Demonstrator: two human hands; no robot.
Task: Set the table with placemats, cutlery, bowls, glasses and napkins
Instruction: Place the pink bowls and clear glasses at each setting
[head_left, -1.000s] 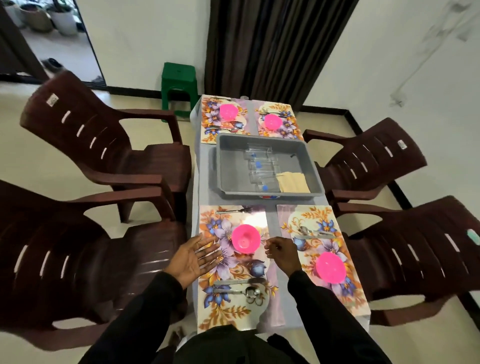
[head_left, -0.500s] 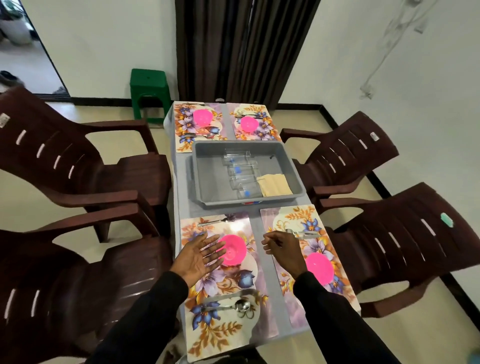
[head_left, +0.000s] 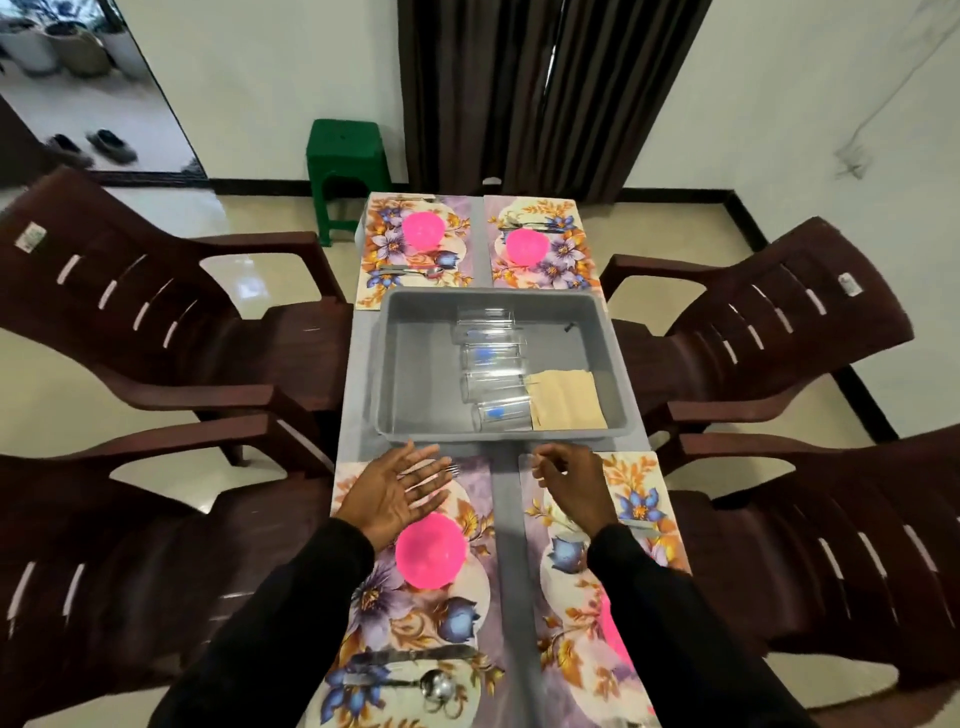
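Observation:
Floral placemats cover the narrow table, two near and two far. A pink bowl (head_left: 430, 550) sits on the near left placemat (head_left: 415, 613), with a knife and spoon (head_left: 436, 686) at its near end. My left hand (head_left: 397, 491) hovers palm-up with straight fingers just short of the grey tub (head_left: 387, 364). My right hand (head_left: 571, 483) hangs beside it, fingers loosely curled, holding nothing, over the near right placemat (head_left: 639, 499). Several clear glasses (head_left: 491, 358) lie in the tub next to beige napkins (head_left: 566, 397). Far placemats carry pink bowls (head_left: 423, 228) (head_left: 525, 246).
Brown plastic chairs stand on both sides: two left (head_left: 156, 312) (head_left: 104, 571), two right (head_left: 779, 322) (head_left: 831, 545). A green stool (head_left: 347, 156) and a dark curtain (head_left: 530, 88) are beyond the table's far end. My right sleeve hides most of a fourth pink bowl (head_left: 615, 636).
Both hands have moved forward from beside the near left bowl to the tub's near rim. The view has drawn closer over the table.

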